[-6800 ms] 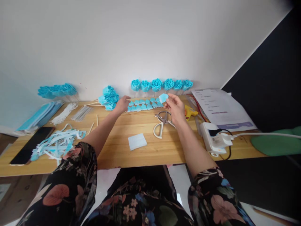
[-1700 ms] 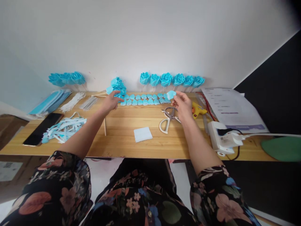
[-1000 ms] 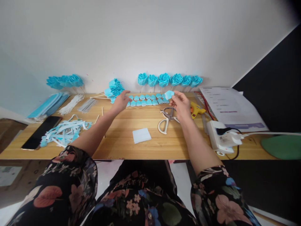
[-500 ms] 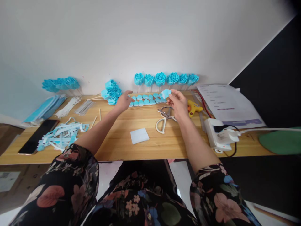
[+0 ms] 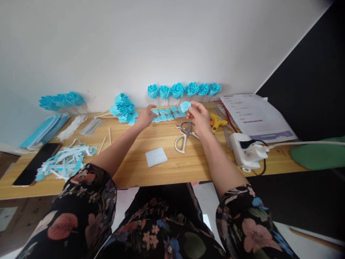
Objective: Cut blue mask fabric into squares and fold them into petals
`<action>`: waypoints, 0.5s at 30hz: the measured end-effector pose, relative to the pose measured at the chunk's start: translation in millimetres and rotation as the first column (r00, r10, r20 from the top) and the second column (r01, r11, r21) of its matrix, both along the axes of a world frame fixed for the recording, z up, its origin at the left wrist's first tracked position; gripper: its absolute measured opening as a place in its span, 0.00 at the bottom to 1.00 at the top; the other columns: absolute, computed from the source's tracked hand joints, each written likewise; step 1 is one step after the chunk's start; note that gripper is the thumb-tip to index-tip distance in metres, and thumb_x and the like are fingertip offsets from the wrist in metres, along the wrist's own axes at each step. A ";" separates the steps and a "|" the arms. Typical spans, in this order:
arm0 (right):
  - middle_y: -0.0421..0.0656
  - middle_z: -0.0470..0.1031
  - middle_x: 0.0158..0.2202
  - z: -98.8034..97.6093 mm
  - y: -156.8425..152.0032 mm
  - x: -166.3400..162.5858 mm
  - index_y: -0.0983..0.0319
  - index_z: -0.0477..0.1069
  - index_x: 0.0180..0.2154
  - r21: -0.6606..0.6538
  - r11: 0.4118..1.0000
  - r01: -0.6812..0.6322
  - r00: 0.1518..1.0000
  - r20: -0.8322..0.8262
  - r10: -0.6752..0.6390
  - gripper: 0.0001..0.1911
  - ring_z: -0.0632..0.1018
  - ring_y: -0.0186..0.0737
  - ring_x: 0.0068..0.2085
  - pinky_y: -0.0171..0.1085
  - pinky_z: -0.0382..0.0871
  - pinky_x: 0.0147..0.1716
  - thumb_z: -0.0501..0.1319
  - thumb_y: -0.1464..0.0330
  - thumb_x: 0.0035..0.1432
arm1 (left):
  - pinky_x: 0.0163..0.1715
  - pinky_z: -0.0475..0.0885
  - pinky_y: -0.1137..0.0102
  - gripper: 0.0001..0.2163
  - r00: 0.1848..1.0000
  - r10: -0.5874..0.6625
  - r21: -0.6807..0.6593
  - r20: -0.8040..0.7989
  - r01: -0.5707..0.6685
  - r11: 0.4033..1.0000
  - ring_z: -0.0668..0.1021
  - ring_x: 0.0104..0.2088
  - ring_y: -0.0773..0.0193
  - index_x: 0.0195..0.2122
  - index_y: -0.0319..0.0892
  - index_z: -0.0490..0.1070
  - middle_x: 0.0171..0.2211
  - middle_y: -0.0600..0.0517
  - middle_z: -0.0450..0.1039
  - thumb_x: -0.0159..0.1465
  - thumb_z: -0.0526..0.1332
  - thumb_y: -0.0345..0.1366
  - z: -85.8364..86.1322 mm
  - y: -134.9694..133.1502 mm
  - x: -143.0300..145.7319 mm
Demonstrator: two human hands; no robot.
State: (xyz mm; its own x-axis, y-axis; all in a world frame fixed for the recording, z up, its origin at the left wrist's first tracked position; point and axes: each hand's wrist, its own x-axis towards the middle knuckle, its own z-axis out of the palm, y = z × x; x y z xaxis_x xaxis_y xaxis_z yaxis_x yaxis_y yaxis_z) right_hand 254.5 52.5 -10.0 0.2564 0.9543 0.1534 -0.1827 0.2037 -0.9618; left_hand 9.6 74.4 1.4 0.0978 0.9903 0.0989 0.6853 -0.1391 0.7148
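A pale blue fabric petal [image 5: 185,107] is pinched between the thumb and fingers of my right hand [image 5: 199,116], held above the right end of two rows of blue petals [image 5: 169,117]. At the left part of those rows is my left hand [image 5: 147,116], its index finger and thumb apart and nothing visible in it. Part of the rows is hidden behind that hand. Scissors with white handles [image 5: 183,136] lie below my right hand. A stack of white fabric squares [image 5: 156,157] rests on the table nearer to me.
Blue fabric roses [image 5: 178,91] stand along the wall, with more bunched [image 5: 122,107] at the left. A yellow glue gun [image 5: 217,121], a power strip [image 5: 245,153] and papers [image 5: 256,118] are at right. Fabric strips [image 5: 64,160] and a phone [image 5: 36,164] lie at left.
The view has shifted slightly, so the table things sit a little further left in the picture. Both hands keep nearly the same pose, the petal still in my right hand.
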 end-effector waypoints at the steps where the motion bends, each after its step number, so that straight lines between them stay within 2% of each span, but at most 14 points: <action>1: 0.36 0.73 0.31 -0.1 0.4 0.3 0.58 0.72 0.44 0.000 1.000 0.001 1.000 -0.002 -0.001 0.16 0.74 0.31 0.27 0.33 0.72 0.28 0.65 0.65 0.51 | 0.35 0.73 0.68 0.25 1.000 -0.002 -0.007 -0.010 0.001 1.000 0.76 0.28 0.62 0.60 0.41 0.67 0.39 0.47 0.83 0.60 0.55 0.30 -0.4 0.4 2.0; 11: 0.36 0.73 0.31 -1.5 1.4 0.7 0.58 0.72 0.44 0.023 1.000 -0.007 1.000 -0.008 0.007 0.18 0.74 0.31 0.27 0.34 0.72 0.29 0.66 0.62 0.51 | 0.40 0.73 0.66 0.24 0.999 -0.029 0.019 -0.023 0.030 0.999 0.78 0.32 0.60 0.60 0.41 0.67 0.38 0.47 0.82 0.61 0.55 0.30 0.3 6.6 24.0; 15: 0.36 0.73 0.31 -0.4 0.9 0.5 0.58 0.72 0.44 0.010 1.000 0.005 1.000 0.009 -0.005 0.17 0.74 0.32 0.28 0.33 0.72 0.29 0.65 0.63 0.51 | 0.42 0.73 0.66 0.24 0.997 -0.037 0.011 -0.072 0.038 0.999 0.79 0.37 0.58 0.59 0.41 0.67 0.38 0.47 0.82 0.60 0.55 0.29 -2.3 8.1 34.1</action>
